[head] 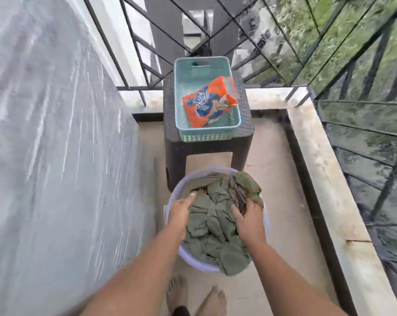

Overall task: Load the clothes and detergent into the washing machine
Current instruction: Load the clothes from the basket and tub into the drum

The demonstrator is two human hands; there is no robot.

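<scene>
Olive-green clothes (213,224) heaped in lilac round tub (198,265) on floor, just in front of dark wicker stool (174,156). L hand (180,212) flat on pile's left side, fingers straight, pressing. R hand (247,215) on right side, fingers curled into cloth, gripping. Orange detergent packet (210,103) lies in teal basket (206,134) atop stool, well apart from hands. Bare feet (212,302) at bottom edge.

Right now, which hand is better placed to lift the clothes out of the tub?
Right, probably. The right hand has its fingers curled into the clothes in the tub; the left hand only lies on them with straight fingers.
</scene>
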